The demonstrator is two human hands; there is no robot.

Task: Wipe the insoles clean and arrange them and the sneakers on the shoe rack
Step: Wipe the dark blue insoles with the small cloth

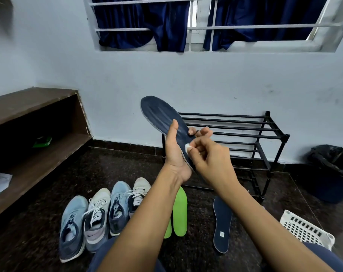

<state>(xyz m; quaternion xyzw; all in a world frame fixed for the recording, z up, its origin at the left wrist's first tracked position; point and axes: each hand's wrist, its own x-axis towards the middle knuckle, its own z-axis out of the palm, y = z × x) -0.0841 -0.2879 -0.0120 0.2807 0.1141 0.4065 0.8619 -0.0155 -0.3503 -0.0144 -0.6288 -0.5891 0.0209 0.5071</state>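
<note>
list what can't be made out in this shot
All head view.
white wipe: only a scrap shows, pinched in the right hand; material unclear.
held navy insole: heel end covered by the left hand and right hand.
green insoles: the left one mostly behind the left forearm.
green object in the wooden shelf: shadowed, too small to identify.
bin: cut off by the right edge.

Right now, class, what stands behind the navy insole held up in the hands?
The black shoe rack, against the wall; its visible bars are bare. The navy insole, left hand and right hand pinching a white wipe hide its left end.
</note>
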